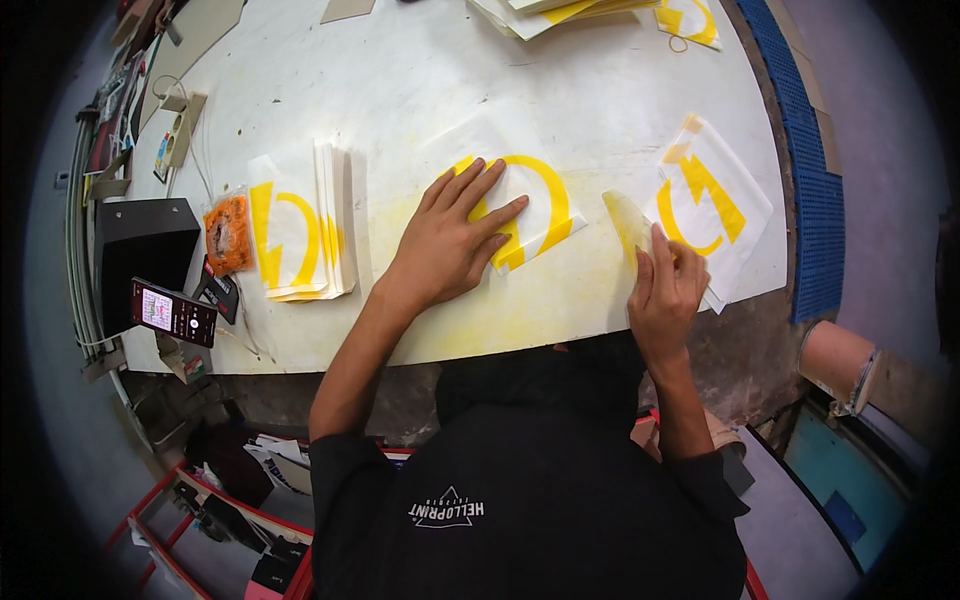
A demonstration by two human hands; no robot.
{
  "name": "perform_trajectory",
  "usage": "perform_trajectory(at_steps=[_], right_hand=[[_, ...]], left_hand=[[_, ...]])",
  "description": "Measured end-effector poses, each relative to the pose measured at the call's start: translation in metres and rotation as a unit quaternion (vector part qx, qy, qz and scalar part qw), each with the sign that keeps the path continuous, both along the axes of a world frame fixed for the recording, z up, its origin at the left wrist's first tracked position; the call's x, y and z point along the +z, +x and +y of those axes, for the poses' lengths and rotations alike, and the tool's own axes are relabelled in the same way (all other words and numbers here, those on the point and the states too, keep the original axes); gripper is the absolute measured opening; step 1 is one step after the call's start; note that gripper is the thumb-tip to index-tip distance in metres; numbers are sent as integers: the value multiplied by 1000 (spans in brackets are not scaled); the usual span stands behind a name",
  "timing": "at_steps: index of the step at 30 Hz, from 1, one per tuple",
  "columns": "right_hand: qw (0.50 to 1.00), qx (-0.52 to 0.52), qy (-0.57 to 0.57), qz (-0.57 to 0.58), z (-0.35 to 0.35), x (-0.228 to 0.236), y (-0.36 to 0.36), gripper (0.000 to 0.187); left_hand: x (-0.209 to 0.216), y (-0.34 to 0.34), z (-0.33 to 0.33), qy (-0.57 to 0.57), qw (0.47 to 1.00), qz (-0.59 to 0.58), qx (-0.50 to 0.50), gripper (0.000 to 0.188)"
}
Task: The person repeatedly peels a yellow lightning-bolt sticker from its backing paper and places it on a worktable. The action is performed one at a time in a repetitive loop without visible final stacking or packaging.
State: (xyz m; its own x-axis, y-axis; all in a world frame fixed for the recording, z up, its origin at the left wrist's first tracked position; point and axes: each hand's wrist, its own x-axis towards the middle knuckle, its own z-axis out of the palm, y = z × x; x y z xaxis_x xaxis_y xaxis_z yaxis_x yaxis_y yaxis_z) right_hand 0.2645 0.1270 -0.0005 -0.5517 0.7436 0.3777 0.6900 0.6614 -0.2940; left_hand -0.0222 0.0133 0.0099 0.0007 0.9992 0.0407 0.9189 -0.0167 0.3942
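Observation:
My left hand (450,235) lies flat with its fingers a little apart. It presses on a white folded paper (545,180) printed with a yellow arc and bars, in the middle of the white table. To the right, my right hand (668,285) has thumb and fingers closed on the edge of a thin white-and-yellow paper (627,222), which stands tilted up. Under and beside that hand lie more white papers (745,220) with a yellow bolt and arc. How many are stacked there I cannot tell.
On the left, a pile of folded yellow-printed papers (290,235) stands by an orange packet (229,235). A phone (173,311) leans by a black box (145,245). More papers (560,12) lie at the far edge. A blue perforated strip (818,230) runs along the right.

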Motion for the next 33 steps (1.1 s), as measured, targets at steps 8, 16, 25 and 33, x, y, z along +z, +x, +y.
perform_trajectory(at_steps=[8, 16, 25, 33], right_hand=[[975, 224, -7, 0, -6, 6, -64, 48], [977, 208, -29, 45, -5, -13, -51, 37], [978, 200, -47, 42, -12, -16, -47, 35], [974, 221, -47, -27, -11, -15, -48, 40]], left_hand=[[3, 11, 18, 20, 999, 32, 19, 50], [-13, 13, 33, -21, 998, 50, -24, 60], [-14, 14, 35, -58, 995, 78, -29, 64], [-10, 14, 38, -67, 993, 87, -33, 63]])
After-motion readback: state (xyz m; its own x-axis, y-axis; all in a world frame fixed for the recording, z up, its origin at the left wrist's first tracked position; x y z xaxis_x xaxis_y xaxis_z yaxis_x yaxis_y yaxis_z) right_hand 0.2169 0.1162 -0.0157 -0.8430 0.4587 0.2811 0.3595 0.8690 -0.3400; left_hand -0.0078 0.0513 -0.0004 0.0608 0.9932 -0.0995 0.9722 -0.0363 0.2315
